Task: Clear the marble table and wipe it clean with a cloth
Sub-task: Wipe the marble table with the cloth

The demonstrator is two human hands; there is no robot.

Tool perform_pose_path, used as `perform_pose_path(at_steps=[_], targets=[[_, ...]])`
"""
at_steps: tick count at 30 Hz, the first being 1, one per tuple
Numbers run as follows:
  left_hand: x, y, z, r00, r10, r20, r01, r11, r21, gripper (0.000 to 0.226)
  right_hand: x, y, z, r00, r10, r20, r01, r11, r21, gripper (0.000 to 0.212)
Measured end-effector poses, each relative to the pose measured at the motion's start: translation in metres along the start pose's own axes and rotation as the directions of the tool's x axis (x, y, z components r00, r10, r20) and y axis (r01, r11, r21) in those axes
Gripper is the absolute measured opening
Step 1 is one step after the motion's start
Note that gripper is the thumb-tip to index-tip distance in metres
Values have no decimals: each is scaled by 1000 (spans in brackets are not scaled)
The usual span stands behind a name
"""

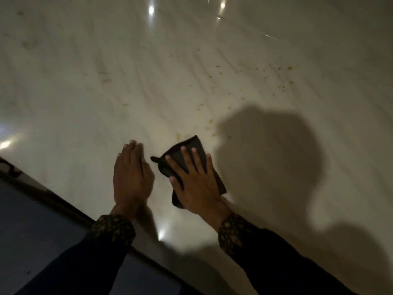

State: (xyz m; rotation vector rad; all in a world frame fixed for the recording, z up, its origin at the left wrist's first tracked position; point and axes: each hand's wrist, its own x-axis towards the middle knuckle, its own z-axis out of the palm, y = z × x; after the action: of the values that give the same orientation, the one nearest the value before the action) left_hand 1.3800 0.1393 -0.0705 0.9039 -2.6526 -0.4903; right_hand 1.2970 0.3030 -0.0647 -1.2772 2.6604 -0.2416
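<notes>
- A dark cloth [192,150], folded, lies flat on the marble table [85,92], near its front edge.
- The right hand [194,184] presses on the cloth with fingers straight and spread, gripping nothing.
- The left hand [131,175] rests just beside the cloth, fingers straight and together, holding nothing.
- Yellowish crumbs [251,79] lie scattered on the marble beyond the cloth, towards the right.
- Both sleeves [231,231] are dark, with patterned cuffs.

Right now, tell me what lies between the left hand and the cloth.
Only a narrow strip of bare marble table, as the head view shows. The left hand and dark cloth don't touch.
</notes>
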Motion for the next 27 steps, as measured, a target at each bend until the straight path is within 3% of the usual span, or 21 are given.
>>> perform_pose_path(at_steps=[3, 6, 8, 11, 13, 17, 21, 23, 27], targets=[[1, -1, -1, 1000, 10, -4, -10, 1000, -2, 47, 42, 50, -10, 999, 10, -49, -10, 1000, -3, 52], [2, -1, -1, 1000, 11, -16, -11, 1000, 16, 46, 76, 134, -28, 959, 255, -125, -255, 967, 18, 53], [2, 2, 0, 1000, 2, -11, -2, 999, 37, 46, 91, 180, -45, 897, 435, -86, -432, 901, 48, 55], [4, 4, -1, 1000, -25, 17, 23, 997, 72, 48, 106, 184, -51, 831, 554, -52, -551, 832, 59, 58], [3, 4, -1, 999, -36, 39, 33, 996, 88, 49, 104, 147, -38, 875, 470, -120, -473, 881, 1, 60], [4, 6, -4, 997, -43, 57, 39, 996, 76, 50, 82, 49, -12, 984, 127, -123, -129, 992, -14, 59], [2, 7, -5, 999, -22, 28, 20, 997, 72, 49, 81, 40, -12, 993, -103, -58, 102, 994, -26, 55], [2, 6, -5, 1000, -3, -6, 3, 998, 61, 48, 99, 71, -17, 991, -96, -91, 95, 995, -18, 53], [1, 4, -1, 999, 13, -39, -11, 998, 57, 47, 138, 152, -37, 962, 246, -119, -243, 969, 39, 53]])
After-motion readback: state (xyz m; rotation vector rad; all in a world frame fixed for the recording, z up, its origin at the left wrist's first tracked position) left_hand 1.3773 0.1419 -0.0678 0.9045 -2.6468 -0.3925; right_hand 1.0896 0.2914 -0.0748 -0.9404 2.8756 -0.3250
